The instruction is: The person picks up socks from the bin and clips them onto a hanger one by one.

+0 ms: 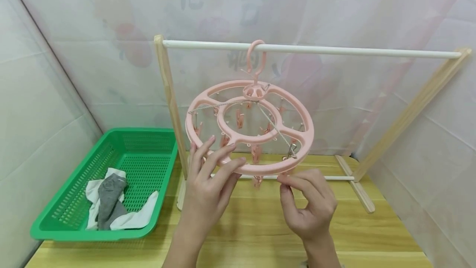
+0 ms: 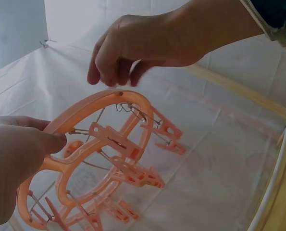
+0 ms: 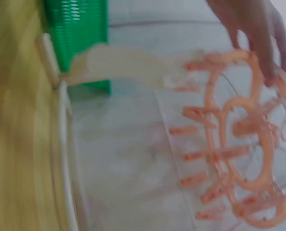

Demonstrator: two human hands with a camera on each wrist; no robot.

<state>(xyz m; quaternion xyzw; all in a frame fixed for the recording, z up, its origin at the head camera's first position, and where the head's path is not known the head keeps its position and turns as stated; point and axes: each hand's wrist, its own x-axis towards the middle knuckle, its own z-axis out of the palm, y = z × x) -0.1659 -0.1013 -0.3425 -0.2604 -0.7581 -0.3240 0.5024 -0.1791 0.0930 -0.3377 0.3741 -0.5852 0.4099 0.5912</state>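
Observation:
A pink round clip hanger (image 1: 275,168) hangs by its hook from a white rail. My left hand (image 1: 210,181) grips the near left part of its outer ring, with several fingers over the rim and the thumb against it in the left wrist view. My right hand (image 1: 310,202) is at the near right edge, its thumb and index finger close together beside a pink clip (image 1: 286,172). In the left wrist view the right hand (image 2: 138,45) has bent fingers right by the rim. I cannot tell whether it pinches a clip. Several pink clips (image 2: 116,139) dangle under the rings.
On the left of the wooden table (image 1: 256,235) stands a green basket (image 1: 93,235) with white cloth (image 1: 137,218) and a grey sock-like piece (image 1: 109,195) in it. The rack has a white rail (image 1: 334,50) and wooden posts (image 1: 412,113). Pale sheeting hangs behind.

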